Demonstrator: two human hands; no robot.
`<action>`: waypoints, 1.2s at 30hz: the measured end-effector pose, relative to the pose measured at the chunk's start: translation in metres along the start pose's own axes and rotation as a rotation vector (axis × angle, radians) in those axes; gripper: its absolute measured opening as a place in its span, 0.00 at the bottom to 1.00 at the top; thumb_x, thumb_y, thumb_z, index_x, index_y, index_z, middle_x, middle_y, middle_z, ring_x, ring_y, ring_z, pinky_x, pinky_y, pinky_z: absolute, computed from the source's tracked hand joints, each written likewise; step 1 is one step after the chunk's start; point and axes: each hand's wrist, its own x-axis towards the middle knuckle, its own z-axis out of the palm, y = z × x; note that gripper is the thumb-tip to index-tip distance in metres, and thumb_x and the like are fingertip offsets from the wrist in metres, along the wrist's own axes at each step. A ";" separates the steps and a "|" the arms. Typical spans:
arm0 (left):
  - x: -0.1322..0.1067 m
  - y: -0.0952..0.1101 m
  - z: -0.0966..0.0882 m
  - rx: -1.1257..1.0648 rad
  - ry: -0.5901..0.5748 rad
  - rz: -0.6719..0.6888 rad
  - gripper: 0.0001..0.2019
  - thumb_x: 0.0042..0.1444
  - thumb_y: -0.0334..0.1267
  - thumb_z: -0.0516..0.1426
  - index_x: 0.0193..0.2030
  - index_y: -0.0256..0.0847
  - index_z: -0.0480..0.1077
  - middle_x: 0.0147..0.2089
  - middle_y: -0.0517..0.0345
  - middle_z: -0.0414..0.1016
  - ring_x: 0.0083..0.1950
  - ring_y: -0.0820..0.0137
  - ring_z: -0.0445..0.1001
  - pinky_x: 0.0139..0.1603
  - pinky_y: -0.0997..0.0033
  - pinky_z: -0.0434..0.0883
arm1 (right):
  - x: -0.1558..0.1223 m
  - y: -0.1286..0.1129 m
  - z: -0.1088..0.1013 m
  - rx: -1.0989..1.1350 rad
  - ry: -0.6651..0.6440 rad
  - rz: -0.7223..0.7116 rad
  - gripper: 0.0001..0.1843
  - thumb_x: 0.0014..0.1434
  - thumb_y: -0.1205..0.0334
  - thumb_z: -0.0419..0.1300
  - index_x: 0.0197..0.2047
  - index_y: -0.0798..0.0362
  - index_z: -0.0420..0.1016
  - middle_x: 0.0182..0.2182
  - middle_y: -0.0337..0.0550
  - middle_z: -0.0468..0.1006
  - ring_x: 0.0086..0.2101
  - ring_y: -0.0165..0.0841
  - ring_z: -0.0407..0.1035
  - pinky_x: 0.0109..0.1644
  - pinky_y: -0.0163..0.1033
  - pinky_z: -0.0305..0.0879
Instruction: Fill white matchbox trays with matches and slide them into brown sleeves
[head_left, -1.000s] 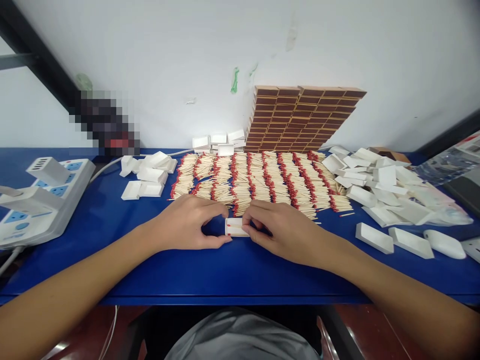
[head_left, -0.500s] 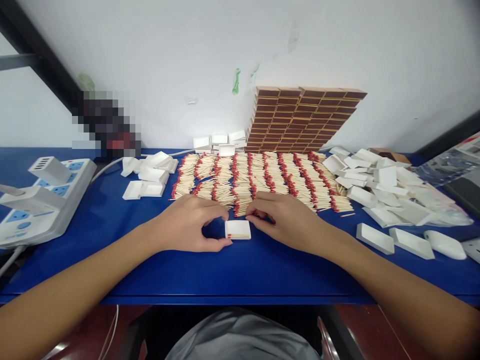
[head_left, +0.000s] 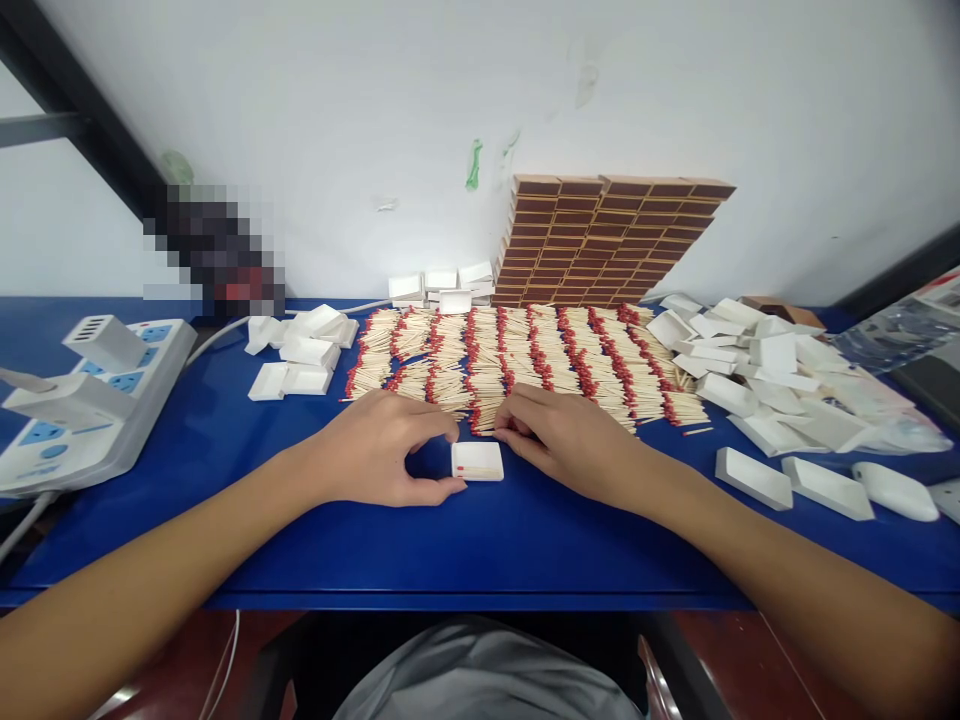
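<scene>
A small white matchbox tray (head_left: 480, 455) lies on the blue table, with red-headed matches along its near side. My left hand (head_left: 382, 450) holds the tray at its left end, forefinger at the far corner and thumb at the near one. Just beyond the tray's right end is my right hand (head_left: 562, 435), thumb and forefinger pinched together at the near edge of the spread matches (head_left: 495, 355). Whatever sits in that pinch is too small to make out. The matches lie in several rows, and the right hand covers part of them.
Stacked matchboxes (head_left: 600, 240) stand against the wall. White trays lie in a left group (head_left: 307, 350), a back group (head_left: 442, 285) and a right heap (head_left: 772, 360). Two trays (head_left: 754, 478) and a white rounded case (head_left: 896, 490) sit front right. A power strip (head_left: 150, 410) is far left.
Both hands stay almost where they were, the left at the tray and the right at the matches. The whole view has shifted very slightly.
</scene>
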 end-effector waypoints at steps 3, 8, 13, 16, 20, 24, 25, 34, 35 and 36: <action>0.000 0.000 0.000 0.003 -0.012 -0.012 0.14 0.60 0.50 0.63 0.43 0.42 0.76 0.31 0.64 0.77 0.29 0.74 0.73 0.30 0.72 0.62 | 0.000 -0.001 -0.001 -0.008 0.019 -0.003 0.07 0.74 0.61 0.54 0.43 0.52 0.71 0.40 0.44 0.76 0.35 0.34 0.70 0.38 0.39 0.62; 0.000 0.000 0.001 0.030 -0.011 -0.056 0.15 0.61 0.52 0.63 0.43 0.42 0.77 0.31 0.62 0.78 0.29 0.72 0.74 0.31 0.72 0.63 | -0.003 -0.005 -0.005 0.007 0.080 -0.017 0.06 0.74 0.60 0.54 0.46 0.51 0.71 0.42 0.45 0.78 0.37 0.36 0.73 0.38 0.40 0.65; 0.001 -0.001 0.002 0.035 -0.006 -0.066 0.16 0.62 0.52 0.63 0.45 0.42 0.77 0.32 0.63 0.79 0.30 0.72 0.74 0.32 0.71 0.63 | -0.007 -0.016 -0.004 0.001 0.084 -0.067 0.06 0.75 0.61 0.52 0.46 0.51 0.69 0.44 0.47 0.78 0.37 0.36 0.75 0.38 0.41 0.67; 0.000 -0.002 0.002 0.031 -0.004 -0.057 0.15 0.62 0.51 0.63 0.45 0.42 0.77 0.32 0.63 0.79 0.30 0.72 0.75 0.32 0.72 0.63 | -0.007 -0.021 0.000 -0.035 0.051 -0.062 0.06 0.75 0.62 0.52 0.46 0.52 0.69 0.43 0.47 0.77 0.37 0.36 0.75 0.37 0.41 0.66; 0.000 -0.002 0.002 0.048 0.014 -0.055 0.16 0.62 0.52 0.63 0.45 0.42 0.77 0.31 0.63 0.78 0.29 0.72 0.74 0.31 0.72 0.63 | -0.007 -0.023 0.002 -0.046 0.012 -0.060 0.07 0.76 0.63 0.51 0.46 0.53 0.69 0.43 0.47 0.77 0.37 0.37 0.76 0.38 0.41 0.67; 0.000 -0.001 0.002 0.046 0.025 -0.020 0.15 0.62 0.51 0.63 0.45 0.41 0.76 0.31 0.63 0.79 0.30 0.73 0.75 0.32 0.72 0.64 | -0.009 -0.025 0.000 -0.035 0.014 -0.067 0.08 0.76 0.62 0.50 0.45 0.53 0.69 0.42 0.47 0.77 0.36 0.36 0.75 0.38 0.42 0.66; 0.000 -0.001 0.002 0.049 0.035 -0.011 0.14 0.62 0.50 0.64 0.45 0.41 0.76 0.31 0.63 0.79 0.29 0.73 0.75 0.32 0.72 0.64 | -0.009 -0.025 0.000 -0.033 0.016 -0.069 0.09 0.76 0.62 0.50 0.45 0.53 0.70 0.42 0.47 0.77 0.36 0.36 0.74 0.38 0.42 0.66; -0.001 0.001 0.003 0.070 0.109 0.059 0.13 0.60 0.46 0.66 0.45 0.40 0.76 0.31 0.65 0.78 0.28 0.74 0.73 0.30 0.73 0.65 | -0.011 -0.022 0.001 0.022 0.059 -0.144 0.08 0.74 0.60 0.57 0.43 0.52 0.75 0.40 0.42 0.78 0.36 0.33 0.73 0.36 0.39 0.61; -0.002 0.000 0.003 0.068 0.111 0.060 0.13 0.60 0.46 0.66 0.45 0.40 0.76 0.31 0.65 0.78 0.28 0.75 0.74 0.30 0.73 0.65 | -0.011 -0.022 0.002 0.011 0.067 -0.155 0.08 0.74 0.62 0.57 0.43 0.53 0.76 0.40 0.42 0.78 0.36 0.33 0.73 0.36 0.38 0.61; -0.002 0.000 0.004 0.067 0.115 0.062 0.13 0.60 0.45 0.66 0.45 0.40 0.76 0.31 0.65 0.77 0.28 0.75 0.74 0.30 0.73 0.65 | -0.011 -0.022 0.002 0.002 0.074 -0.163 0.08 0.73 0.62 0.57 0.43 0.53 0.76 0.39 0.42 0.78 0.35 0.33 0.73 0.35 0.38 0.60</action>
